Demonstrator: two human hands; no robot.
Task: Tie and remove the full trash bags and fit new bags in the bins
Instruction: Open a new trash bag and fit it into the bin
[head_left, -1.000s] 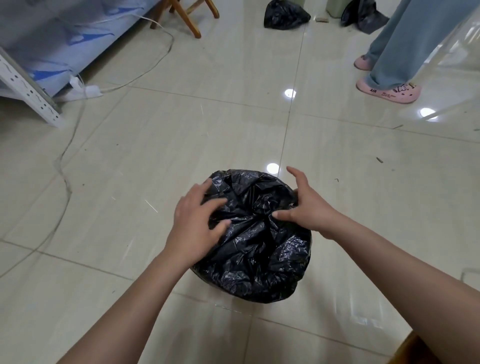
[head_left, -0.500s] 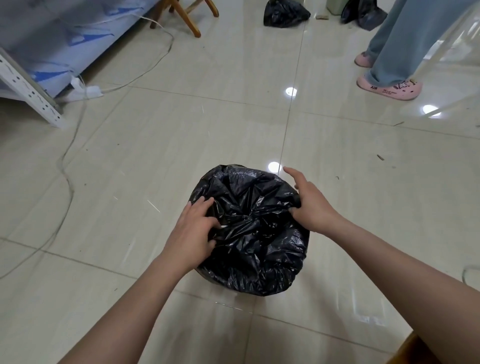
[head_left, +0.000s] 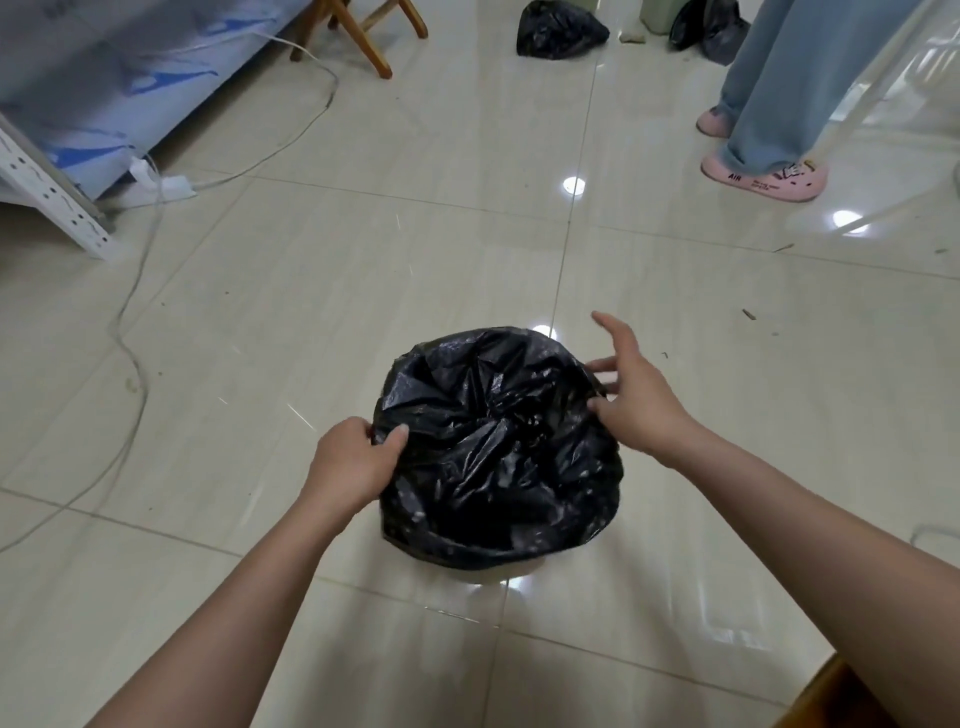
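Observation:
A crumpled black trash bag (head_left: 493, 447) covers the whole top of a small round bin on the tiled floor; only a pale sliver of the bin (head_left: 488, 576) shows beneath it. My left hand (head_left: 353, 462) grips the bag's left edge, thumb over the plastic. My right hand (head_left: 636, 400) is at the bag's right edge with its fingers spread and mostly straight, the thumb touching the plastic.
A tied black bag (head_left: 561, 31) and another dark bag (head_left: 709, 31) lie at the far end of the floor. A person in jeans and pink slippers (head_left: 763, 176) stands at the right. White cables (head_left: 135, 322) trail along the left by a metal rack (head_left: 57, 202). Wooden stool legs (head_left: 363, 36) stand behind.
Both hands moved outward from the bag's middle to its left and right edges. The left hand closed on the left edge, and the right hand's fingers spread apart.

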